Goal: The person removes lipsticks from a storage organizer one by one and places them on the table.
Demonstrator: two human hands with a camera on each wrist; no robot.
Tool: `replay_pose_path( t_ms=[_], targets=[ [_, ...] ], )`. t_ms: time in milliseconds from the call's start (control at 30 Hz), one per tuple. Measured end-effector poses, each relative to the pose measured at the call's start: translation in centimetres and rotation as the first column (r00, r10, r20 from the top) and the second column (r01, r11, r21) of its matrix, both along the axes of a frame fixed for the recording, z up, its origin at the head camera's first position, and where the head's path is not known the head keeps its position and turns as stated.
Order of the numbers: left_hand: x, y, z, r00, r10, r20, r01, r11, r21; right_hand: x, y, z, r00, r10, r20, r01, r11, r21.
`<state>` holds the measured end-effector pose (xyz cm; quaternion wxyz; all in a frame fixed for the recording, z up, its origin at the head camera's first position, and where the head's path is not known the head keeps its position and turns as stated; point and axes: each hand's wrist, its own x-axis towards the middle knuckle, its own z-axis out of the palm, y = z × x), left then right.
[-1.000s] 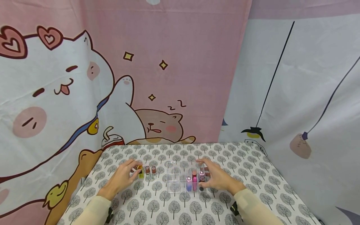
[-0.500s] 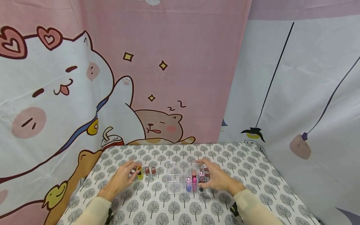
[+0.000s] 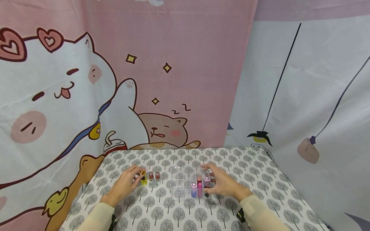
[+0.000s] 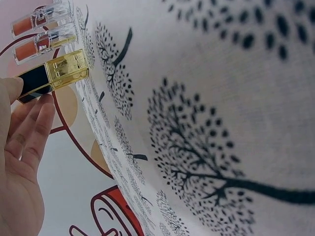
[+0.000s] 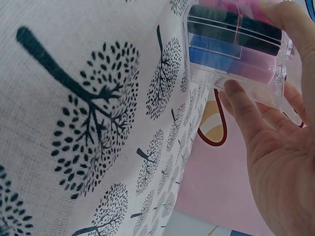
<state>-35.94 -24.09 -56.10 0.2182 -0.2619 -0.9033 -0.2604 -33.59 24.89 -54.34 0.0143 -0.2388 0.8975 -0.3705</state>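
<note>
My left hand [image 3: 124, 181] pinches a square lipstick tube [image 3: 144, 178] by its black upper part, thumb on one side and fingers on the other. In the left wrist view its gold end [image 4: 69, 69] is against the cloth, so it stands upright. My right hand [image 3: 224, 183] grips the right end of a clear divided organizer [image 3: 177, 193], thumb at the near side and fingers at the far side. Its right compartments hold a blue-and-pink tube [image 3: 194, 190], a bright pink tube [image 3: 199, 190] and dark tubes [image 5: 231, 24], partly hidden by the hand.
Two clear lip gloss tubes with reddish-brown tops, one [image 3: 151, 176] beside the lipstick and another [image 3: 157, 176] to its right, stand between the left hand and the organizer. A tree-print cloth [image 3: 162, 211] covers the table. Cartoon curtains [image 3: 196, 80] hang behind and at the sides.
</note>
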Motion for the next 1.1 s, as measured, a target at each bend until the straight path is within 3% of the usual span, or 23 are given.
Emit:
replay_pose_path(
  t_ms=[367,633,900,1100],
  targets=[
    [-0.11,-0.02,-0.13,1.0,-0.001,0.01,0.001,1.0,-0.015,-0.06,0.06,-0.07,1.0,-0.005,0.009,0.005,1.0,0.009],
    [0.08,-0.03,-0.12,0.999,0.008,-0.043,-0.009,1.0,-0.021,-0.15,0.02,-0.13,1.0,-0.007,-0.003,0.007,1.0,0.014],
    [0.27,0.06,0.46,0.996,0.084,0.019,-0.083,0.995,-0.064,-0.25,0.04,-0.21,1.0,0.007,0.002,-0.007,1.0,0.002],
    [0.27,0.11,0.74,0.996,0.085,0.024,-0.083,0.995,-0.059,-0.28,0.05,-0.31,1.0,-0.001,0.012,0.001,1.0,-0.003]
  ],
)
